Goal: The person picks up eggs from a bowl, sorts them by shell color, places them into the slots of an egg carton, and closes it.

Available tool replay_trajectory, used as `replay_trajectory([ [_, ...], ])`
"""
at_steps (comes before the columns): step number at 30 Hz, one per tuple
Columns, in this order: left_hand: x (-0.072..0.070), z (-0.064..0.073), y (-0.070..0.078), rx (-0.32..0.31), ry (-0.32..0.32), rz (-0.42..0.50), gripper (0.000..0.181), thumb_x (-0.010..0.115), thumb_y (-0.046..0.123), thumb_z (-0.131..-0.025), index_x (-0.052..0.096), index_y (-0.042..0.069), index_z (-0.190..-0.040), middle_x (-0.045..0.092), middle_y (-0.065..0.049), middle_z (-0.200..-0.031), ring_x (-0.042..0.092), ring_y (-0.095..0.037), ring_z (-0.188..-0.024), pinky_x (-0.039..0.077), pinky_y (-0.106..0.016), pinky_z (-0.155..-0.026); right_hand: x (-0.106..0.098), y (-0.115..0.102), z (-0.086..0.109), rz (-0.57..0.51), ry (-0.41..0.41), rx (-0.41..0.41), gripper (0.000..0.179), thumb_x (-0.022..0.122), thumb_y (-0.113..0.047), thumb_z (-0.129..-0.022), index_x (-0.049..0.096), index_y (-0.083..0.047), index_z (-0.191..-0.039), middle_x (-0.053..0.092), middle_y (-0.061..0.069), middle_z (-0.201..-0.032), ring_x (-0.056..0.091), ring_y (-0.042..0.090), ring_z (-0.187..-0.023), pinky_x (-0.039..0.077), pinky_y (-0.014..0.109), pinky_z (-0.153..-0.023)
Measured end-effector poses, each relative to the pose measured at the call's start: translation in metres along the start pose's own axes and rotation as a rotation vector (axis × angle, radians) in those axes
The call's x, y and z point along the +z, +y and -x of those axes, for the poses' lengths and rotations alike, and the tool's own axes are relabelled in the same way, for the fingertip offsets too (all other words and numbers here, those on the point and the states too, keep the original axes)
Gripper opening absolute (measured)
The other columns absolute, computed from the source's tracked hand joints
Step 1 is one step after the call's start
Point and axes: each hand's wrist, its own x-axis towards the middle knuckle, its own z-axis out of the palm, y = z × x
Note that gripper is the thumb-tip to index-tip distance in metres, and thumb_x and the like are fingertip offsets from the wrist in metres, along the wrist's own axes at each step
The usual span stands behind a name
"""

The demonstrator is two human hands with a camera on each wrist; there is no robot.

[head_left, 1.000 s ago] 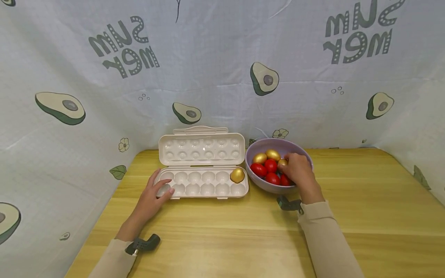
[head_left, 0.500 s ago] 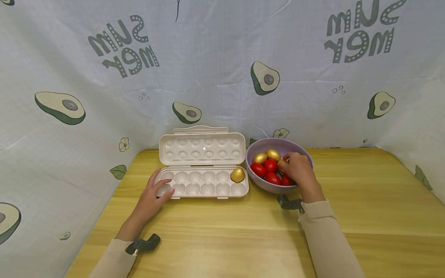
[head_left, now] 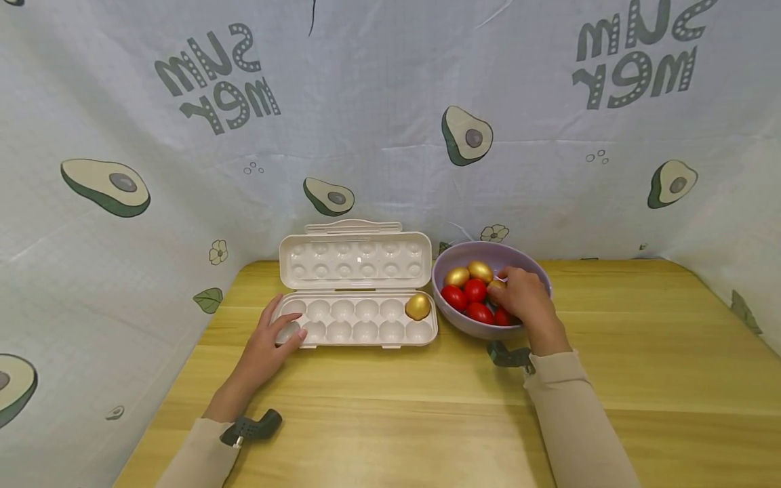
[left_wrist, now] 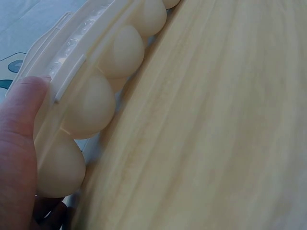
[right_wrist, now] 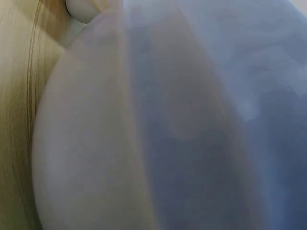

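Note:
An opened cream egg carton [head_left: 354,295] lies on the table, its lid [head_left: 356,261] tipped back. One golden egg [head_left: 417,307] sits in the back row's rightmost cup. My left hand [head_left: 259,352] grips the carton's left end; in the left wrist view the thumb [left_wrist: 21,105] presses its upper edge. Inside the purple bowl [head_left: 445,261], my right hand [head_left: 526,298] pinches a golden egg [head_left: 495,287], partly hidden by the fingers. Around it lie red eggs [head_left: 479,312] and more golden eggs [head_left: 481,272]. The right wrist view is blurred, filled mostly by the bowl's wall [right_wrist: 86,143].
The bowl stands close beside the carton's right end, both near the back of the wooden table [head_left: 378,420]. A white curtain [head_left: 378,102] with avocado prints hangs behind and at the sides. Dark wrist camera mounts [head_left: 251,428] sit at both sleeves.

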Motion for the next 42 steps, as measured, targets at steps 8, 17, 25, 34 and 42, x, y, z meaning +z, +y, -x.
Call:
replay_trajectory([
  [8,0.0012,-0.0007,-0.0009,0.001,0.006,0.009,0.039,0.066,0.033,-0.091,0.064,0.010,-0.123,0.018,-0.015,-0.158,0.032,-0.046,-0.135,0.032,-0.065,-0.101,-0.0002,-0.0004,0.0020,0.000,0.029,-0.008,0.042,0.063,-0.021,-0.089,0.059,0.011,-0.117,0.063,0.027,-0.105,0.057,0.039,-0.088,0.049,0.049,-0.081],
  [17,0.0047,-0.0036,-0.0005,0.018,0.002,0.024,0.040,0.066,0.034,-0.091,0.064,0.010,-0.123,0.018,-0.016,-0.157,0.032,-0.046,-0.135,0.032,-0.065,-0.101,-0.0006,0.0052,0.0031,-0.023,0.133,-0.035,0.040,0.066,-0.017,-0.086,0.060,0.013,-0.112,0.064,0.029,-0.102,0.057,0.044,-0.092,0.046,0.054,-0.085],
  [25,0.0018,-0.0021,0.0011,0.009,0.002,0.023,0.040,0.066,0.033,-0.091,0.064,0.010,-0.123,0.018,-0.016,-0.157,0.032,-0.045,-0.135,0.032,-0.064,-0.102,0.0011,0.0056,0.0045,-0.074,0.191,-0.048,0.038,0.067,-0.015,-0.086,0.060,0.014,-0.110,0.062,0.029,-0.102,0.054,0.042,-0.091,0.045,0.054,-0.086],
  [34,-0.0001,0.0000,-0.0003,0.008,0.007,0.012,0.039,0.066,0.032,-0.091,0.064,0.009,-0.123,0.019,-0.017,-0.157,0.032,-0.046,-0.135,0.032,-0.064,-0.102,0.0015,0.0037,0.0043,-0.124,0.221,-0.068,0.039,0.069,-0.014,-0.085,0.058,0.012,-0.111,0.061,0.029,-0.106,0.053,0.042,-0.094,0.044,0.053,-0.087],
  [42,0.0001,0.0001,-0.0003,0.009,0.005,0.018,0.040,0.066,0.032,-0.091,0.065,0.008,-0.122,0.019,-0.018,-0.157,0.030,-0.046,-0.136,0.031,-0.064,-0.102,0.0024,0.0039,0.0055,-0.171,0.232,-0.057,0.037,0.070,-0.013,-0.084,0.057,0.010,-0.110,0.059,0.026,-0.106,0.050,0.037,-0.092,0.045,0.048,-0.081],
])
